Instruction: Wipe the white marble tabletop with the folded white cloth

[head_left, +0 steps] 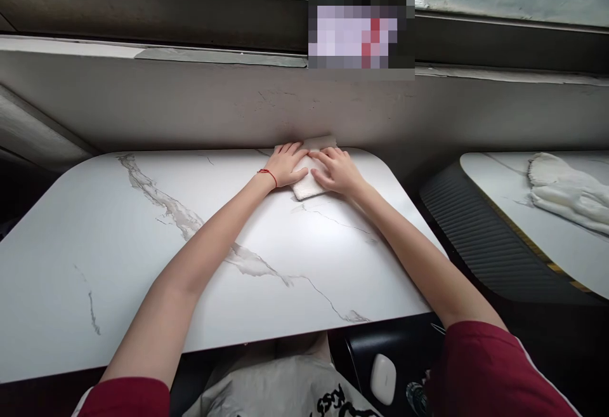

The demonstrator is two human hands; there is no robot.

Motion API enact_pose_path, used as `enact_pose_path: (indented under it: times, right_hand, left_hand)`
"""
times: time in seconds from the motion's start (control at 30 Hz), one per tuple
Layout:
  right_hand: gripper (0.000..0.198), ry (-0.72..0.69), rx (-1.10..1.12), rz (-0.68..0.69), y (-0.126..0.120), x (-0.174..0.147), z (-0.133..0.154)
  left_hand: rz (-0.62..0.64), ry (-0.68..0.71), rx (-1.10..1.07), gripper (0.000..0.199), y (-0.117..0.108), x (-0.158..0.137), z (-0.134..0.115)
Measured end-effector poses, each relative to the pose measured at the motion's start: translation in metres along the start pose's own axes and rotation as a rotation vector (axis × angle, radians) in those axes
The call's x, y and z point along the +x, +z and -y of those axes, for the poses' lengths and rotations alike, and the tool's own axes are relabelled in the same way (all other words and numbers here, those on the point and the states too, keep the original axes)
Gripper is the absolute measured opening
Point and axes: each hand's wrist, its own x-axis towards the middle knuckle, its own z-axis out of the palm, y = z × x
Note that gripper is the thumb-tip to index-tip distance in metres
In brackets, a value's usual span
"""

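Observation:
A white cloth (309, 185) lies on the far edge of the marble-patterned white table (304, 290), its back end rising against the wall. My left hand (285, 166), with a red string bracelet on the wrist, rests flat on the cloth's left side, fingers stretched out. On the cloth's right side lies my right hand (339, 171), its fingers spread and pointing toward the left hand. Both hands press on top of the cloth and neither is wrapped around it.
Behind the table stands a grey wall (190, 99) below windows. At right, a second table (504, 182) with ribbed dark sides bears white gloves or cloth (566, 188). Below the front edge, a small white case (383, 379) lies on a black surface. Part of the window area is pixelated.

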Motion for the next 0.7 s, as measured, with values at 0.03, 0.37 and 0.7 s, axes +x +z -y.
enact_pose_path:
  times: [0.03, 0.37, 0.7]
  right_hand:
    - [0.053, -0.005, -0.005, -0.004, -0.002, 0.001, -0.002]
    - [0.051, 0.004, -0.088, -0.111, 0.013, -0.002, 0.002]
    - [0.065, 0.096, 0.044, 0.022, 0.02, -0.007, -0.007]
  left_hand:
    - [0.007, 0.01, -0.012, 0.056, -0.002, 0.0, 0.001]
    - [-0.068, -0.028, -0.018, 0.043, -0.003, -0.001, -0.022]
    - [-0.025, -0.043, 0.003, 0.062, 0.009, -0.006, -0.015]
